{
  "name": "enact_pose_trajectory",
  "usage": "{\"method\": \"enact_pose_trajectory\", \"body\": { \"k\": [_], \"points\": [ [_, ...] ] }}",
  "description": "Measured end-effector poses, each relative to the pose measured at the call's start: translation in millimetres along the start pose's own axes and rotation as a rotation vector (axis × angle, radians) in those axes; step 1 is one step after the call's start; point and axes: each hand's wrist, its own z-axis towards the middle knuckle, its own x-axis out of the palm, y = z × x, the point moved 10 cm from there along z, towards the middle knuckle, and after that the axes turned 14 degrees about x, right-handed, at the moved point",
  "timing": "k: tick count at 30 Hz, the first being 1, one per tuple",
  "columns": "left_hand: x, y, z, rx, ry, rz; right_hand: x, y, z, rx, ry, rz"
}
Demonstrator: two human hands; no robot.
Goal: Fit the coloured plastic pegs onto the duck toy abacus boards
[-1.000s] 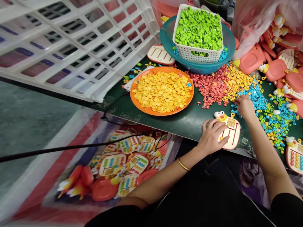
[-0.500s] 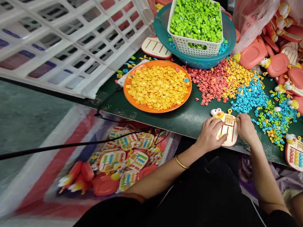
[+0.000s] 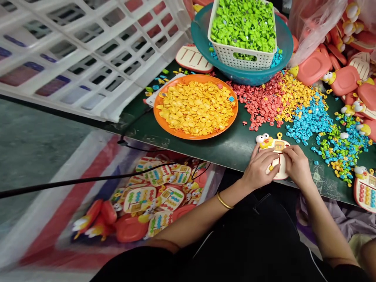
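Observation:
A cream toy board [image 3: 282, 166] with a duck head, bulging white eyes and a small yellow loop lies at the front edge of the green table. My left hand [image 3: 260, 167] grips its left side, fingers across the face, with a small yellow piece [image 3: 270, 167] by the thumb. Over the board's right side, my right hand [image 3: 297, 164] has its fingertips pinched together near the printed panel; whatever they hold is hidden. Beyond the hands lie heaps of small red pieces [image 3: 263, 102], yellow pieces [image 3: 296, 92] and blue pieces [image 3: 310, 119].
An orange plate [image 3: 158, 121] of yellow discs sits left of the hands. Behind it, a white basket [image 3: 249, 58] of green pieces rests in a teal basin [image 3: 202, 35]. A white crate [image 3: 111, 105] stands at left. Finished-looking boards [image 3: 139, 199] fill a lined container below. Red toy backs [image 3: 315, 66] pile up right.
My right hand has moved left from the board's right edge to over its face, fingertips pinched. The board and my left hand have shifted slightly left.

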Motion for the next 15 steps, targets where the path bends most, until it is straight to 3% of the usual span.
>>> {"method": "enact_pose_trajectory", "body": {
  "k": [4, 9, 12, 15],
  "points": [
    [-4.0, -2.9, -2.7, 0.058, -0.060, 0.003, 1.2, 0.0, 7.3, 0.030, 0.070, 0.073],
    [-2.2, -6.3, -7.1, 0.117, -0.031, -0.019, 6.7, -4.8, 13.1, 0.142, 0.001, 0.284],
    [-3.2, 2.3, -9.5, 0.018, -0.007, 0.042, 16.6, 0.6, 11.6, 0.137, 0.033, 0.373],
    [-0.3, 8.1, -8.8, -0.053, 0.038, 0.057, 23.6, -1.8, 16.0, 0.151, 0.166, 0.512]
  ]
}}
